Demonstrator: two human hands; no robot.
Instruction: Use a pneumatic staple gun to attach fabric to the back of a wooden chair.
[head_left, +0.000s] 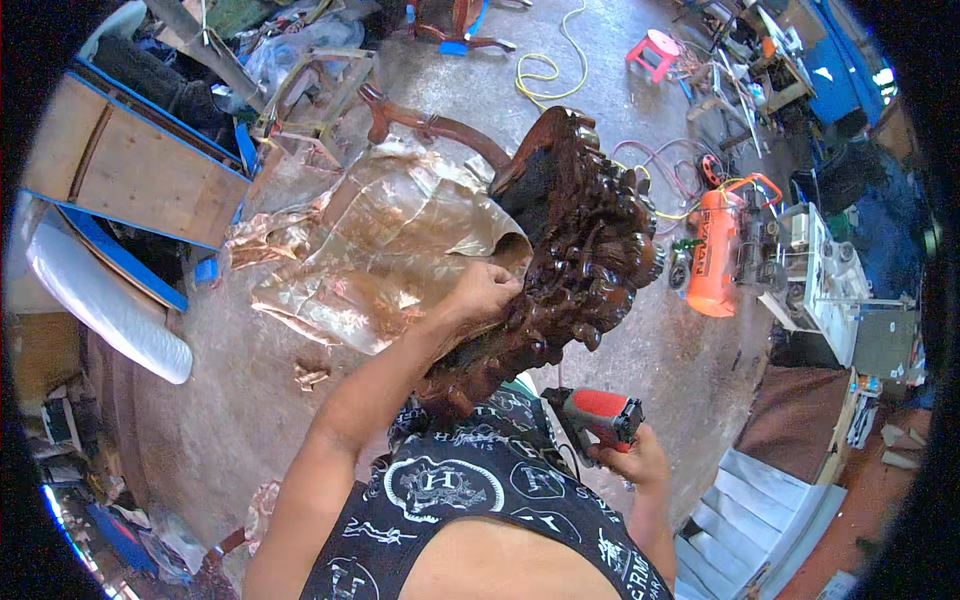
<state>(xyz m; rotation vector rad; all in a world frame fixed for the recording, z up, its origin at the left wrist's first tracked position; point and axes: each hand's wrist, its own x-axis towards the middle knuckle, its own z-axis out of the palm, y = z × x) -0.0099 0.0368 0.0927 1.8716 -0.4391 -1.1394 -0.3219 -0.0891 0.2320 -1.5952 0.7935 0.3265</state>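
The left hand [487, 290] is clenched on the edge of the dark carved wooden chair back [575, 250], pinching the shiny copper-coloured plastic sheet [380, 250] against it. The right hand [630, 462], below the carving, grips a red and black power tool [598, 415]. Right of the carving sits an orange air compressor [715, 255]; far beyond it, a pink stool [655, 48].

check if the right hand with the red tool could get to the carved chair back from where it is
Probably yes. The right hand holds the red and black power tool just below the carved dark wooden chair back, with nothing between them. The left hand grips the carving's edge, leaving the near side open.
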